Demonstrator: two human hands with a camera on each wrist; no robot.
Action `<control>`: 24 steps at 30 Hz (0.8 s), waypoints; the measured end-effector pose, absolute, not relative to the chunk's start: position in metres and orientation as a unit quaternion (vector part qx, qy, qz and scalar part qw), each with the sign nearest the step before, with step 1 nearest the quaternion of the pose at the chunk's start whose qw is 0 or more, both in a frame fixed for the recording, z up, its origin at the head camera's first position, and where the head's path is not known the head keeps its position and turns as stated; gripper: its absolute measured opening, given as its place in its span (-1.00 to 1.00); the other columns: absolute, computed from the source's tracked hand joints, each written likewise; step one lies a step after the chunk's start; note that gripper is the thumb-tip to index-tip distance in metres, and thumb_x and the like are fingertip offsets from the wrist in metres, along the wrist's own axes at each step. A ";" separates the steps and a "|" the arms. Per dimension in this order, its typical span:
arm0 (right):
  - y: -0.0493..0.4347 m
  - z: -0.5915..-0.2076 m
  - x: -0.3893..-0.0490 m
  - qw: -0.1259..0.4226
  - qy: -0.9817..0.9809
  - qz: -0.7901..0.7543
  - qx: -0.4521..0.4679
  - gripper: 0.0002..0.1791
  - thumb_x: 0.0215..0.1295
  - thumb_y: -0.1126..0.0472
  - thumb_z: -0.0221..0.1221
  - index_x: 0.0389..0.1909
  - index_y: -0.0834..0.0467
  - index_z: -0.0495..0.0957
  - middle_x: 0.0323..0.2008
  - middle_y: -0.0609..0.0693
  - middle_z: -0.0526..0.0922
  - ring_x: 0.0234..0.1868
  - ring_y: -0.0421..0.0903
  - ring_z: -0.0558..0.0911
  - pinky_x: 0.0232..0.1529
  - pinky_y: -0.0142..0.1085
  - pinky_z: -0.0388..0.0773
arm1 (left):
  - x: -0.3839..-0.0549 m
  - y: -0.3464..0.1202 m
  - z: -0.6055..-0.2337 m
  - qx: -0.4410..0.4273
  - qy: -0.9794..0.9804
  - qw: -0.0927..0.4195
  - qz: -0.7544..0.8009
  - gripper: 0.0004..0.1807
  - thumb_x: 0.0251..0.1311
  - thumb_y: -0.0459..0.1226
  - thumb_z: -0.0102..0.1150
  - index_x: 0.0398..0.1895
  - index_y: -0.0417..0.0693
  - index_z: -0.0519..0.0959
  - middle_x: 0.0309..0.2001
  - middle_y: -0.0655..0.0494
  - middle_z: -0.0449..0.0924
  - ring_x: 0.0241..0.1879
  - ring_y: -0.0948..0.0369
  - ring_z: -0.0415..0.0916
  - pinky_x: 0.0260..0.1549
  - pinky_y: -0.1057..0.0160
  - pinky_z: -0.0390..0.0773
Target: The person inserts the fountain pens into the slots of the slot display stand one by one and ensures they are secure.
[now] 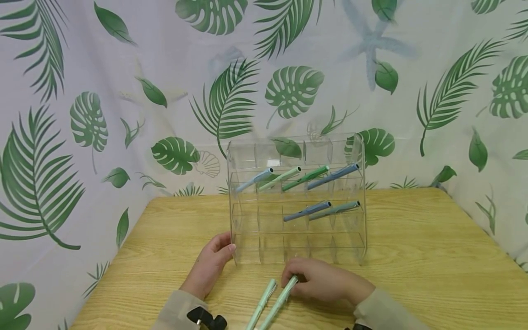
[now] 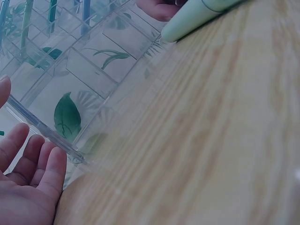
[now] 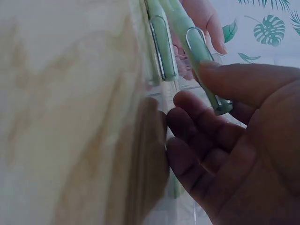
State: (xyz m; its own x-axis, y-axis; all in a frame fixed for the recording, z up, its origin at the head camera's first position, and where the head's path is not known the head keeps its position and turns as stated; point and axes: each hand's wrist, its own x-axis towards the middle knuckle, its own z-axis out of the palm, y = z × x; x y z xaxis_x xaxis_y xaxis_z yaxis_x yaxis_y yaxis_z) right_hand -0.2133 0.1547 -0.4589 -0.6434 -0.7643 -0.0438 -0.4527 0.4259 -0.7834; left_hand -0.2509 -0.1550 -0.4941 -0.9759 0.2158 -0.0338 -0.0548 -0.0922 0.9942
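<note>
A clear acrylic pen rack point(image 1: 270, 247) stands upright on the table. At its left side edge, my left hand point(image 1: 211, 262) holds it, thumb in front and fingers around the side; the left wrist view shows those curled fingers point(image 2: 49, 168) by the clear edge. My right hand point(image 1: 319, 280) pinches the capped, clip end of a light green pen point(image 1: 280, 302) between thumb and fingers, just before the rack's lowest tier. Beside it, to the left, lies a second light green pen point(image 1: 262, 303); both lower ends run out of the head view.
Across an upper tier rest a light blue pen point(image 1: 255, 179), a pale green pen point(image 1: 280, 178), a green pen point(image 1: 306, 178) and a blue pen point(image 1: 333, 177). The tier below holds another blue pen point(image 1: 307, 211) and a grey-green pen point(image 1: 335, 210). A leaf-print curtain point(image 1: 288, 27) hangs behind the table point(image 1: 420, 256).
</note>
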 end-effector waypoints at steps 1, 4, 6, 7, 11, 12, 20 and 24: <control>0.156 -0.458 -0.213 0.205 0.819 -0.392 -0.366 -0.88 0.47 0.18 0.19 -0.13 -0.15 0.60 -0.07 -0.28 0.57 -0.15 -0.21 0.49 -0.10 -0.28 0.48 | -0.251 -0.155 -0.494 0.061 0.666 0.092 0.737 -0.50 0.48 -0.39 0.04 0.42 -0.31 0.28 0.36 -0.27 0.31 0.35 -0.09 0.28 0.36 -0.07 0.25; 0.158 -0.456 -0.212 0.218 0.812 -0.416 -0.347 -0.90 0.47 0.16 0.20 -0.09 -0.11 0.60 -0.08 -0.23 0.61 -0.15 -0.19 0.53 -0.13 -0.26 0.50 | -0.250 -0.155 -0.493 0.063 0.667 0.093 0.737 -0.50 0.49 -0.40 0.02 0.43 -0.32 0.28 0.36 -0.27 0.31 0.35 -0.10 0.28 0.35 -0.07 0.25; 0.159 -0.454 -0.211 0.227 0.805 -0.434 -0.336 -0.90 0.47 0.14 0.20 -0.07 -0.08 0.61 -0.09 -0.19 0.62 -0.17 -0.17 0.55 -0.16 -0.26 0.51 | -0.250 -0.155 -0.493 0.064 0.667 0.094 0.736 -0.50 0.49 -0.40 0.01 0.43 -0.33 0.27 0.36 -0.27 0.31 0.35 -0.10 0.28 0.35 -0.06 0.26; 0.159 -0.454 -0.211 0.231 0.800 -0.444 -0.331 -0.90 0.47 0.15 0.21 -0.07 -0.06 0.61 -0.10 -0.17 0.63 -0.19 -0.16 0.55 -0.17 -0.26 0.51 | -0.250 -0.155 -0.493 0.063 0.667 0.094 0.737 -0.51 0.49 -0.40 0.01 0.43 -0.33 0.28 0.36 -0.27 0.31 0.34 -0.10 0.28 0.35 -0.06 0.26; 0.160 -0.452 -0.212 0.244 0.781 -0.478 -0.319 -0.86 0.46 0.13 0.21 -0.04 -0.02 0.63 -0.08 -0.11 0.66 -0.20 -0.13 0.55 -0.17 -0.27 0.50 | -0.250 -0.155 -0.492 0.065 0.667 0.093 0.737 -0.50 0.49 -0.39 0.02 0.43 -0.33 0.27 0.36 -0.28 0.30 0.35 -0.11 0.28 0.35 -0.07 0.25; 0.160 -0.452 -0.213 0.248 0.774 -0.488 -0.319 -0.85 0.46 0.13 0.21 -0.03 0.00 0.64 -0.07 -0.09 0.67 -0.20 -0.12 0.55 -0.16 -0.27 0.50 | -0.250 -0.155 -0.492 0.065 0.667 0.092 0.736 -0.50 0.49 -0.39 0.02 0.43 -0.33 0.27 0.36 -0.28 0.30 0.34 -0.11 0.28 0.35 -0.07 0.25; 0.162 -0.448 -0.214 0.272 0.708 -0.562 -0.330 -0.79 0.50 0.18 0.17 0.03 0.17 0.62 0.04 0.11 0.66 0.01 0.06 0.63 0.02 -0.15 0.59 | -0.250 -0.154 -0.492 0.061 0.668 0.092 0.736 -0.51 0.49 -0.38 0.04 0.42 -0.30 0.30 0.36 -0.25 0.33 0.33 -0.08 0.30 0.35 -0.08 0.25; 0.161 -0.446 -0.214 0.271 0.691 -0.584 -0.328 -0.78 0.51 0.22 0.14 0.03 0.23 0.59 0.07 0.17 0.65 0.08 0.10 0.63 0.05 -0.08 0.61 | -0.251 -0.154 -0.492 0.060 0.667 0.093 0.737 -0.51 0.49 -0.38 0.04 0.42 -0.30 0.30 0.36 -0.25 0.32 0.34 -0.08 0.30 0.36 -0.09 0.25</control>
State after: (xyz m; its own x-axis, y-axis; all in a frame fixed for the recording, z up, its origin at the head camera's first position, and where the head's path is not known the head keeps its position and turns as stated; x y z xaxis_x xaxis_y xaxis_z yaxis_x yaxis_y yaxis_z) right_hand -0.2140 0.1610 -0.4461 -0.6370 -0.7708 0.0089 -0.1361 0.1011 -0.9855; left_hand -0.2506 -0.1543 -0.4923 -0.9755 0.2171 -0.0359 -0.0573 -0.0931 0.9940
